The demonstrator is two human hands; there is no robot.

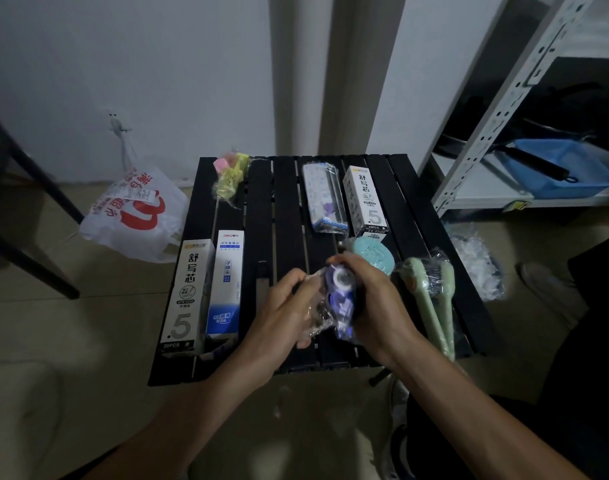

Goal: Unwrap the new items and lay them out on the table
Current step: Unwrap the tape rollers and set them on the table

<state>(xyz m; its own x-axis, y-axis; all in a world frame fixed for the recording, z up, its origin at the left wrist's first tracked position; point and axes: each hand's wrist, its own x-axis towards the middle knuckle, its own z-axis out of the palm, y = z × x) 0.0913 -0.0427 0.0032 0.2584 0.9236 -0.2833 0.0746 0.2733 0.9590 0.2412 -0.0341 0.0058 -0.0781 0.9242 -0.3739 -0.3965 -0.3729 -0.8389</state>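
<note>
Above the near half of the black slatted tabletop [285, 202], between your hands: one purple-and-white item [341, 292] in clear wrap. Your left hand [282, 313] pinches the loose film on its left; your right hand [375, 303] curls round its right side. Left of your hands, lying flat: white box [187, 292] printed ".5" and "20PCS"; just beside it, blue-and-white box [227, 282] marked "deli". Far right: second white box [365, 199], same ".5" and "20PCS".

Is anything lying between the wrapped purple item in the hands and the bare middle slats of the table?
Nothing visible does. The purple item, held by the left hand and the right hand, hangs over the table's bare middle slats; the boxes lie left, the green tools right.
</note>
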